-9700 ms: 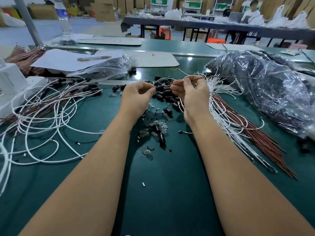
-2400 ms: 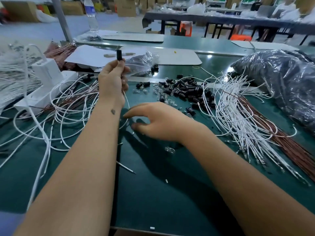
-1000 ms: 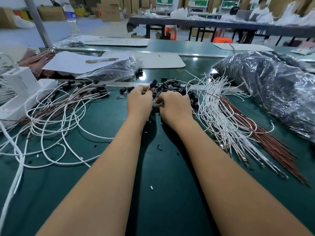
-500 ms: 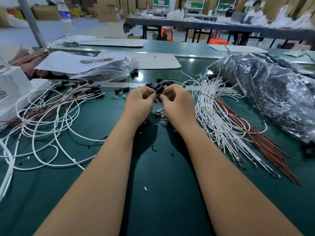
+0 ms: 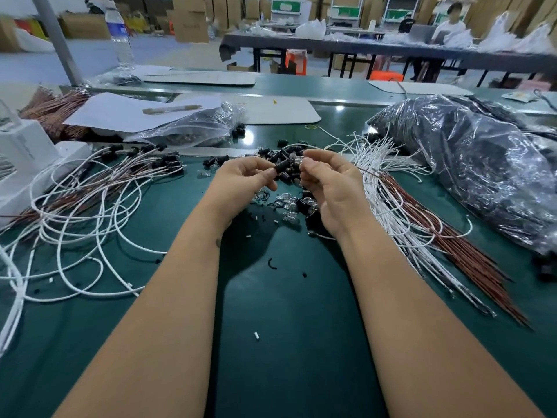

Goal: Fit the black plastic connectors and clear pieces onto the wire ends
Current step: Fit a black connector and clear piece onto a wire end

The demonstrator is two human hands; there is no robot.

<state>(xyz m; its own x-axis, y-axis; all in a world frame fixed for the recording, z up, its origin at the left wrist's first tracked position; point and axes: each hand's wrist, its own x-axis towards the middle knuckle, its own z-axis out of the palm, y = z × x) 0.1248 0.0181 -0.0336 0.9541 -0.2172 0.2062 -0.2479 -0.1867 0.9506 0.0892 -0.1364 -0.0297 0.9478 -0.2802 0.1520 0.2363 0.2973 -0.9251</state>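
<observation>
Black plastic connector [image 5: 281,168], small, light and probably rigid, pinched by its end in the left hand [image 5: 244,180] facing a clear piece [image 5: 297,161] pinched in the right hand [image 5: 330,180], above loose parts on the green worktop [image 5: 286,327].

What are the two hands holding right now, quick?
Left hand: closed, pinching a black connector at its fingertips.
Right hand: closed, fingers curled round a small clear piece next to the connector.
</observation>
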